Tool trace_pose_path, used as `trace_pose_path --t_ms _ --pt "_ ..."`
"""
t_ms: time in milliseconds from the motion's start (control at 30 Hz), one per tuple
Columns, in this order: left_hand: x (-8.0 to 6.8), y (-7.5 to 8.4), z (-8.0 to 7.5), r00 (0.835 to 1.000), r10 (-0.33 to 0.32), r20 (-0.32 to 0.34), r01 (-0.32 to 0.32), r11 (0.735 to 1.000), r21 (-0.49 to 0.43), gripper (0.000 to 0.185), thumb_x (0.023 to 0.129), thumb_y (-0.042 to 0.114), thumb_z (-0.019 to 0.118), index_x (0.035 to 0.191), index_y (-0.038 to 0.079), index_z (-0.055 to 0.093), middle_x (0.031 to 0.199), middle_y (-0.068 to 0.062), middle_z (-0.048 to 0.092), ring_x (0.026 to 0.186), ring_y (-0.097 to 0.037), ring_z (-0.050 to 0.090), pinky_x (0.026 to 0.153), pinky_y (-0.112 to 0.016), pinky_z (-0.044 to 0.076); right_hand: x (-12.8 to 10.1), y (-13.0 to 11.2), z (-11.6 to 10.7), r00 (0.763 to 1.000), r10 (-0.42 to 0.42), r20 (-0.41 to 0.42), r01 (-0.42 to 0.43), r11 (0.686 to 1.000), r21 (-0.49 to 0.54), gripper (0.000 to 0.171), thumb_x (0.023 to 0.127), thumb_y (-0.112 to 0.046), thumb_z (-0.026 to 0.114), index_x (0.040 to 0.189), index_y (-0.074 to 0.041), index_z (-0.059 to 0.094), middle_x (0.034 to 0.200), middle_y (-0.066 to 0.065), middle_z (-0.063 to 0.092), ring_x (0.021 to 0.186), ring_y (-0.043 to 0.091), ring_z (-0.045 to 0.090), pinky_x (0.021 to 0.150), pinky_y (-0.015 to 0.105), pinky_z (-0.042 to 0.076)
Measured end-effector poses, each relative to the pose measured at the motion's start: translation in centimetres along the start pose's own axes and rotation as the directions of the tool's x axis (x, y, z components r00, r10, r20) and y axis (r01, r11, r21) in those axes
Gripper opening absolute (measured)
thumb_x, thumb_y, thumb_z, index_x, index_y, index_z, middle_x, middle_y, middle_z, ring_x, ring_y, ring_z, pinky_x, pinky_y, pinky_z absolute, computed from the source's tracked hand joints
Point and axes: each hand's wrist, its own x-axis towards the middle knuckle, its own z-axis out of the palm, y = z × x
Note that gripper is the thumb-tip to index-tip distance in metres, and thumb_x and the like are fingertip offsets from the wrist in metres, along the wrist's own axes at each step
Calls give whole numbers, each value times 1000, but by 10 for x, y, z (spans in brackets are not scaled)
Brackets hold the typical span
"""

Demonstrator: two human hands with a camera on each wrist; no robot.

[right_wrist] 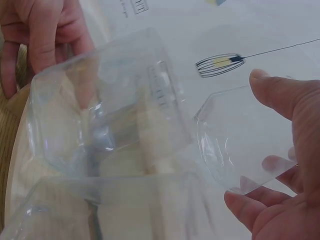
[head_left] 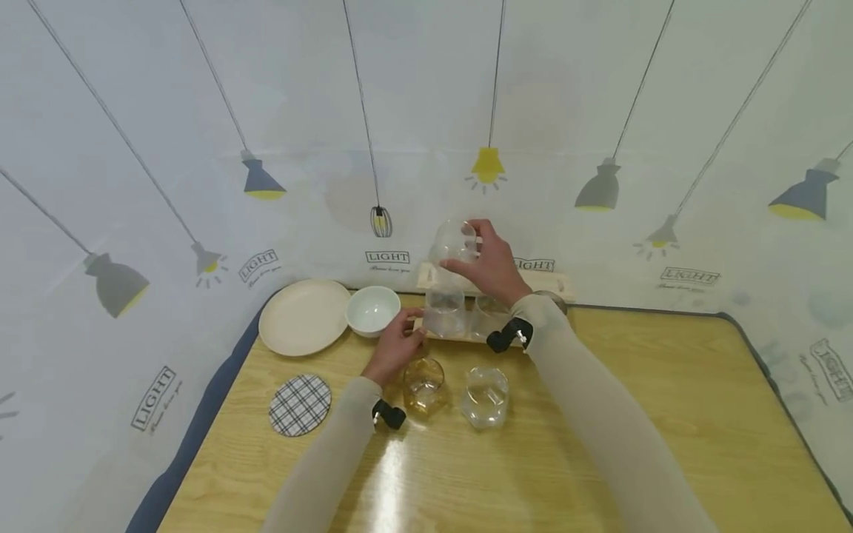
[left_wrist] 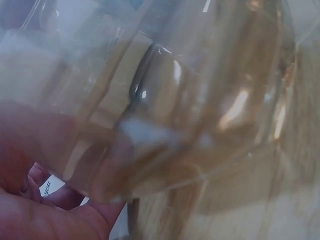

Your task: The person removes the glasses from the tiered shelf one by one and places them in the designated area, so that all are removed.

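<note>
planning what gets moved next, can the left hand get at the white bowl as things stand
Probably yes: the white bowl sits beside the left hand with nothing seen between them, though that hand holds an end of the wooden stand.

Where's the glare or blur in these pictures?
Head view: a glare streak on the glossy yellow wooden table; left wrist view: the amber transparent tumbler looms close, blurred; right wrist view: glints on the clear transparent tumbler in the right hand.

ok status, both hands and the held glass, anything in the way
Right hand holding clear glass up by wooden stand. Left hand on stand's left end. Possible obstacle: two other clear glasses on stand, close by.
</note>
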Motion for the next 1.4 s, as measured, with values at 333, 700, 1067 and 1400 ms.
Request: trace_pose_path --t_ms 333,700,1067,1400 --pt "1 2 -3 1000 -10 5 10 1000 28 38 105 16 65 142 14 57 130 -24 67 115 -32 68 87 -38 62 -30 -24 -27 994 -100 -48 104 991 89 82 82 -42 92 150 -22 51 152 5 57 135 33 61 112 52 53" --pt "0 2 -3 1000 -13 3 13 998 54 39 105 16 65 143 14 57 135 -25 66 123 -36 67 94 -41 61 -81 -29 -53 993 -102 -67 108 990 93 78 77 -33 97 146 -27 60 144 -2 65 124 24 68 104 47 59" --pt "0 4 1 999 -46 7 46 999 -19 38 106 12 64 143 12 57 131 -25 67 112 -32 69 89 -42 63 -131 -1 -68 985 -159 -63 163 984 73 81 77 -14 96 149 -22 59 137 10 69 106 29 77 87 21 61" --pt "-1 3 2 999 -40 13 40 997 -60 38 106 10 63 143 11 56 131 -26 66 110 -32 69 89 -40 63 -174 17 -76 984 -151 -99 150 988 -21 78 74 -14 98 143 -24 62 126 0 71 107 5 66 83 17 58"
